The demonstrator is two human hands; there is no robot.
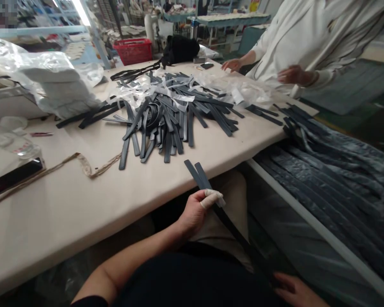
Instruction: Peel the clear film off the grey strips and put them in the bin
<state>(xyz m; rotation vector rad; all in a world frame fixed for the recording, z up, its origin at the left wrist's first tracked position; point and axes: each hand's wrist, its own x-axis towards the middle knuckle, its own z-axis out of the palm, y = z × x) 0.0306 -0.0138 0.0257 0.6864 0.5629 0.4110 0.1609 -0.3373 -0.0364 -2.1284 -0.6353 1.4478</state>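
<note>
Left hand [193, 215] pinched round two dark strips [235, 228] near their upper ends; pale finger cover [210, 199] on it. The strips sit just off the worktop's [83, 204] near edge, slanting down and right over the lap. Right hand [296, 288] low, at their dim lower end; fingers curled, but cannot tell whether they grip.

Progress, as judged: one pair in hand, much left. A big loose pile [171, 123] of similar strips fills the middle of the worktop, ends fanned toward the near edge, white film [182, 97] tangled over it. A few more lie toward the right corner. Beyond that corner, dark lengths [326, 179] lie in rough rows on a lower surface; finished or waiting, cannot tell.

Far edge: black bag [182, 49], red basket [132, 51] just behind. Co-worker in a white top [294, 47] at the far right edge, one hand [232, 65] at the worktop.

Writing: red marks on clear plastic [22, 147], left side, too small to read. No brand or label legible.
</note>
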